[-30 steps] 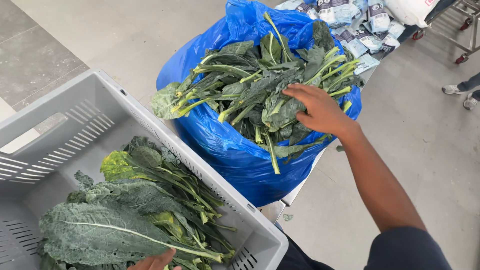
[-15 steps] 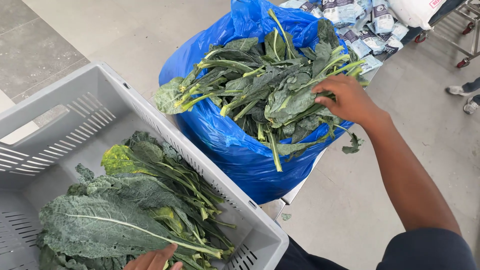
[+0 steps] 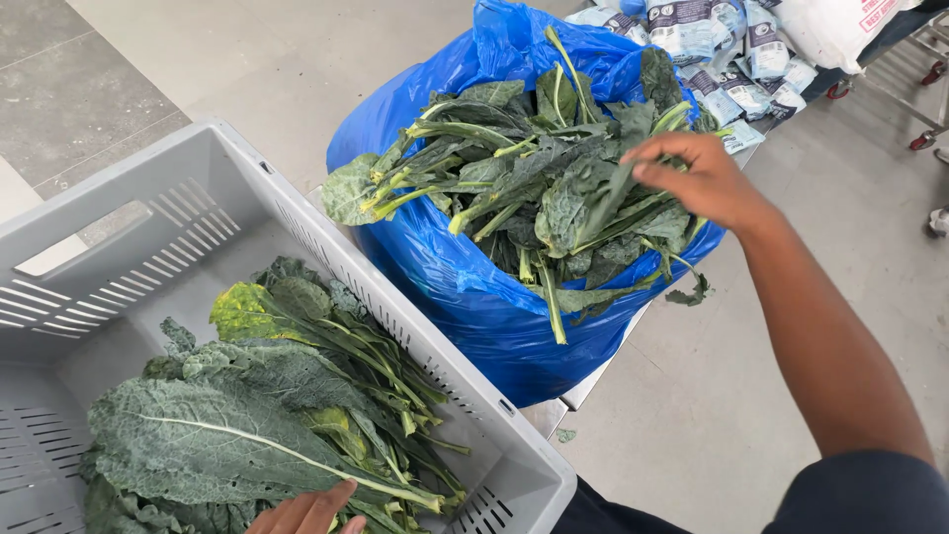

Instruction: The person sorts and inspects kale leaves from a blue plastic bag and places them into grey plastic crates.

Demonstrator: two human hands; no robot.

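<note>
The right hand reaches over the blue plastic bag, its fingers pinched on a dark green leaf at the top of the heap of leafy greens filling the bag. The left hand shows only partly at the bottom edge, fingers lying on the pile of large veined leaves inside the grey slotted crate; whether it grips them I cannot tell. Beyond the right hand, past the bag, lie small white and blue packets on the grey floor.

Glossy blue plastic bag, matt grey plastic crate
</note>
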